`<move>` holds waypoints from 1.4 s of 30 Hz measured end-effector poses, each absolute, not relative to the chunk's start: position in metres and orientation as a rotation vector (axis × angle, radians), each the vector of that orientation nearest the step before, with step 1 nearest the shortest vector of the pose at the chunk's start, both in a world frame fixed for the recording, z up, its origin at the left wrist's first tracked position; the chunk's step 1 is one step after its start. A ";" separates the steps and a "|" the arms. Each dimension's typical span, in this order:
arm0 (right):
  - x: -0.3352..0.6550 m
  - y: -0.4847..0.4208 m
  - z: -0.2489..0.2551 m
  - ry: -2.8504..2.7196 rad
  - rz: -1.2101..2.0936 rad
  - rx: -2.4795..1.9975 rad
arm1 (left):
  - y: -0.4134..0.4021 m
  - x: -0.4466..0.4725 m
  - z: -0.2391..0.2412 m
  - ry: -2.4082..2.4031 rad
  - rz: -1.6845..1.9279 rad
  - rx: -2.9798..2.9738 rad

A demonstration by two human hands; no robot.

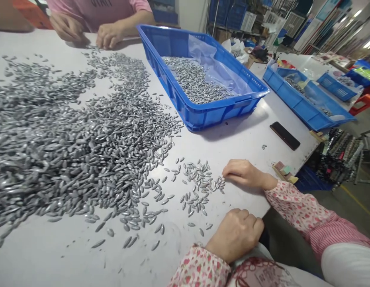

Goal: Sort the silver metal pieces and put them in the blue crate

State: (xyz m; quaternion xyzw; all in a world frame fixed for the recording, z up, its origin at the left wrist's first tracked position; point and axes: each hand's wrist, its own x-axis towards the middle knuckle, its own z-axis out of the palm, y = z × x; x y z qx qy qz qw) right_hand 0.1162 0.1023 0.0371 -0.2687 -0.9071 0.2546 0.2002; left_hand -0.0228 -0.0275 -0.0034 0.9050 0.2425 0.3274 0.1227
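Note:
My right hand (243, 173) rests on the white table, its fingers curled together. Their tips reach the edge of a small cluster of grey, spindle-shaped pieces (199, 177); whether they pinch one is hidden. Closer to me, my left hand (235, 235) is curled into a fist at the table's edge, back of the hand up, and its inside cannot be seen. A large, spread-out heap of the same shiny grey pieces (92, 147) covers the left of the table. Several loose ones lie between heap and cluster.
A blue plastic crate (226, 107), lined with clear film, holds more grey pieces. Across the table are another person's hands (110, 35). A black phone (284, 135) and a small wooden block (284, 172) lie near the right edge. Another blue crate (310, 105) stands beyond.

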 end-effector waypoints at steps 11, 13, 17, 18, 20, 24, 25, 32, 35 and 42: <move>0.085 0.104 0.012 -2.892 0.499 -0.699 | -0.028 -0.022 -0.006 0.681 0.984 2.655; 0.056 0.107 0.007 -2.898 0.470 -0.681 | -0.028 -0.022 -0.005 0.671 0.969 2.669; 0.005 0.115 0.006 -2.899 0.452 -0.549 | -0.028 -0.023 -0.004 0.668 0.916 2.683; -0.002 0.117 0.007 -2.913 0.465 -0.464 | -0.028 -0.023 -0.004 0.660 0.899 2.692; -0.008 0.120 0.009 -2.931 0.533 -0.249 | -0.028 -0.023 -0.005 0.640 0.859 2.712; -0.010 0.130 0.013 -2.816 0.649 -0.163 | -0.028 -0.021 -0.006 0.635 0.839 2.722; -0.013 0.132 0.013 -2.795 0.641 -0.192 | -0.028 -0.021 -0.006 0.642 0.854 2.717; -0.033 0.123 0.015 -2.913 0.702 0.064 | -0.026 -0.022 -0.005 0.634 0.866 2.713; -0.008 0.130 0.021 -2.799 0.864 0.077 | -0.026 -0.021 -0.004 0.658 0.881 2.711; 0.058 0.158 0.016 -2.611 0.710 -0.647 | -0.027 -0.020 -0.003 0.645 0.853 2.719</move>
